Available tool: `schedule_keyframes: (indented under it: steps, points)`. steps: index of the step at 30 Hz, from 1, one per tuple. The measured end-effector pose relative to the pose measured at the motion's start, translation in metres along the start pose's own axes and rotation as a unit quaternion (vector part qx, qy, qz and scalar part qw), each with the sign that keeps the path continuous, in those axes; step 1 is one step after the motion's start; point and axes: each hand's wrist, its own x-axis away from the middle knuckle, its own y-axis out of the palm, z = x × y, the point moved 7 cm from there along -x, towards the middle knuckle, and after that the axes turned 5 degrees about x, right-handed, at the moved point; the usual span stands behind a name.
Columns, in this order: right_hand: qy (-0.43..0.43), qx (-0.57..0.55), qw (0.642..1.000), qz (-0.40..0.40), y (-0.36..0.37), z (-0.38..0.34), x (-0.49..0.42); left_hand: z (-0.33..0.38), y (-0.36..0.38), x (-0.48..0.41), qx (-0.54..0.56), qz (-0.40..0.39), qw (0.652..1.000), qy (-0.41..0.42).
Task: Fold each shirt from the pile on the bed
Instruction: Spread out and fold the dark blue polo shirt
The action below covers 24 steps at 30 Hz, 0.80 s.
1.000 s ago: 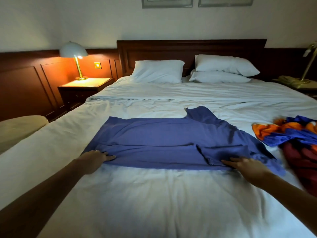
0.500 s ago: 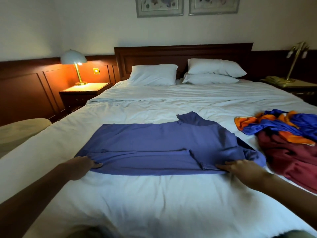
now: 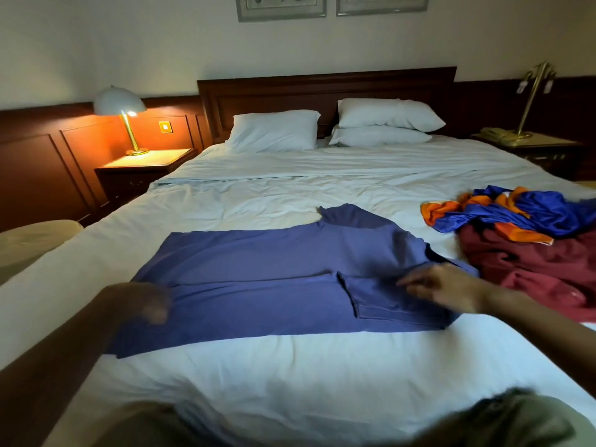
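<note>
- The blue shirt [image 3: 274,269] lies flat across the middle of the bed [image 3: 290,375], with its bottom hem to the left and its collar end to the right.
- Its near long side is already turned over onto the body. The near sleeve [image 3: 396,301] lies folded in on top of this strip, toward the right end.
- The far long side is not folded. The far sleeve sticks out toward the pillows [image 3: 274,130].
- The left hand [image 3: 138,301] is at the left end of the shirt, on the hem. It is blurred, so we cannot tell if its fingers grasp the cloth or only press on it.
- The right hand [image 3: 451,288] is over the right end of the shirt, just beside the folded sleeve. Its fingers [image 3: 416,282] are straight, point to the left and hold nothing. We cannot tell if they touch the cloth or are just above it.
- The pile is on the right side of the bed. A dark red garment [image 3: 532,269] lies near the collar end of the shirt, and an orange and blue garment [image 3: 522,211] lies crumpled on its far part.
- We judge that the task is at an early stage, because this shirt has only one side fold made. The far side must come in next, and then the shirt must be folded across its length.
- We see no finished folded shirt on the bed, and at least two garments wait in the pile.
- A lit lamp [image 3: 121,108] stands far left, beside the bed.
</note>
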Motion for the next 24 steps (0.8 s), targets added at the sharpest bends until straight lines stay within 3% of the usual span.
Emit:
schedule_keyframes:
  steps: [2,4,8,12,16,20,24]
  points:
    - [0.075,-0.015,0.989,0.124,-0.021,0.039,-0.013,0.045,-0.020,-0.001,0.032,0.059,0.995,0.070]
    - [0.164,-0.022,0.971,0.171,-0.027,0.079,-0.023,0.097,-0.033,-0.003,0.114,0.117,0.976,0.145]
    - [0.265,-0.035,0.958,0.102,-0.001,0.134,-0.043,0.197,-0.013,-0.026,0.222,0.098,0.948,0.206]
    - [0.223,-0.015,0.975,-0.004,0.033,0.134,-0.057,0.240,0.003,-0.054,0.199,0.175,0.945,0.192]
    - [0.186,0.087,0.979,0.003,0.022,0.130,-0.054,0.235,0.004,-0.072,0.204,0.202,0.936,0.201]
    - [0.232,0.277,0.932,-0.025,0.007,0.123,-0.031,0.232,0.003,-0.083,0.218,0.195,0.935,0.201]
    - [0.311,0.282,0.903,-0.093,0.013,0.129,-0.021,0.231,0.003,-0.088,0.216,0.187,0.937,0.201]
